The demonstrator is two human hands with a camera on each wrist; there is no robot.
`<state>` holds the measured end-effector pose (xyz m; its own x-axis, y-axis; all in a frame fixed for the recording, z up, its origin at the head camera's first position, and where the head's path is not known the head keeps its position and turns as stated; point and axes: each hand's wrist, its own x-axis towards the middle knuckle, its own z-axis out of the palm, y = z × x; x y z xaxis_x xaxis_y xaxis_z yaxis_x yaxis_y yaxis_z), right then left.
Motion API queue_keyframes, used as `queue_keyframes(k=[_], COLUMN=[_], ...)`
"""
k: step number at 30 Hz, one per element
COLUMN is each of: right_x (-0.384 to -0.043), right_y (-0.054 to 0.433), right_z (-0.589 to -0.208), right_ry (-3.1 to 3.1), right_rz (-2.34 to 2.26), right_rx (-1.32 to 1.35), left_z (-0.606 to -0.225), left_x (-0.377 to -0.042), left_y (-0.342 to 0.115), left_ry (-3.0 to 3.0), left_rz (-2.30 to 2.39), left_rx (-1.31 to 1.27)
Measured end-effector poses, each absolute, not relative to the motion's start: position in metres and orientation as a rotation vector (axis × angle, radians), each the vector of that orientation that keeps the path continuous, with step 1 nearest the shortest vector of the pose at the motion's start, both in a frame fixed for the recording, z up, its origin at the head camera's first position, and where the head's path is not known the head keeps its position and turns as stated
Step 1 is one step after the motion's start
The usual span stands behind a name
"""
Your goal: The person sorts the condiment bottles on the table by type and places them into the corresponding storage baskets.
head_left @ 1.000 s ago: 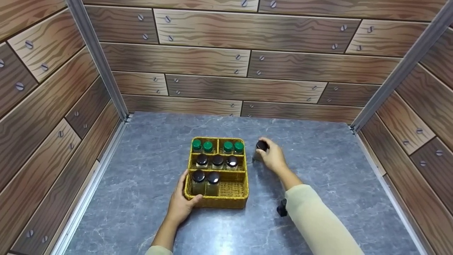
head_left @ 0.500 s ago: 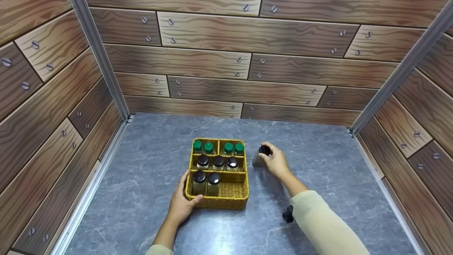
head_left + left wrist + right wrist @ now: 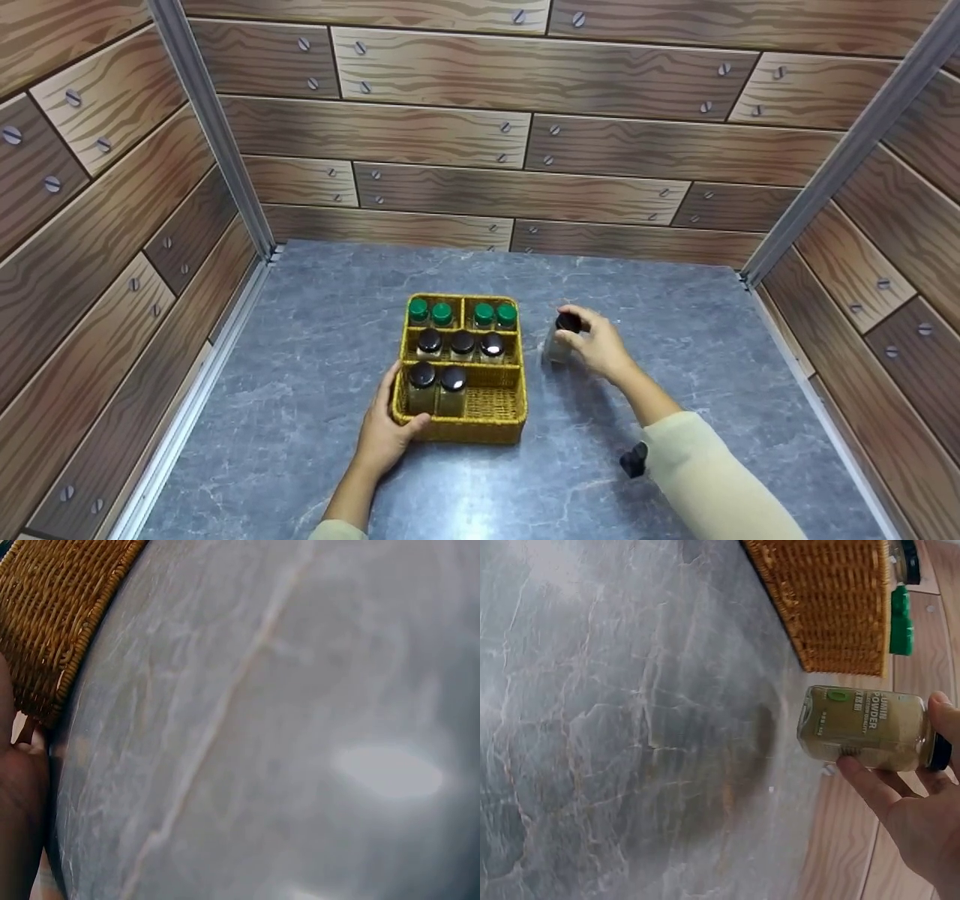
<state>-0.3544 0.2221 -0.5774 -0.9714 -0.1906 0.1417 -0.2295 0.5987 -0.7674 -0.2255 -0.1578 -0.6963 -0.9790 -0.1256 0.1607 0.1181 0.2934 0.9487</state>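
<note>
My right hand (image 3: pixel 602 351) grips a clear cumin powder jar (image 3: pixel 847 724) with a dark lid, just to the right of the basket. In the right wrist view its label faces the camera, and a gap shows between the jar's base and the grey surface. My left hand (image 3: pixel 384 436) holds the front left corner of the yellow woven basket (image 3: pixel 480 430), thumb over the front rim and fingers along the left side. Two dark-lidded jars (image 3: pixel 451 397) stand at the left of the front compartment, whose right part shows bare weave. The middle compartment has three dark-lidded jars (image 3: pixel 462 343).
Several green-capped jars (image 3: pixel 442 314) fill the two small back compartments. Beneath everything lies a grey marbled surface (image 3: pixel 322 337), bounded by wood-patterned walls (image 3: pixel 442 135) at the back and sides. A small black object (image 3: pixel 634 459) sits at the right sleeve (image 3: pixel 705 457).
My right hand has moved rightward and a little toward me with the cumin powder jar. The left hand and the basket keep their place.
</note>
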Motion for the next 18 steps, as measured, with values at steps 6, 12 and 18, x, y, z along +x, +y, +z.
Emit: queue_keyframes(k=[6, 12, 18], right_x=[-0.341, -0.332, -0.323], right_y=[0.223, 0.221, 0.219], right_z=[-0.562, -0.550, -0.542], right_ry=[-2.810, -2.803, -2.814], right_rz=[1.339, 1.364, 1.359], right_rx=[0.386, 0.388, 0.370], left_z=[-0.696, -0.696, -0.697], left_x=[-0.226, -0.226, -0.226], left_y=[-0.158, -0.159, -0.159], left_ry=[-2.348, -2.350, -2.354], left_rz=[-1.780, -1.780, -1.756], left_rx=[0.016, 0.010, -0.002])
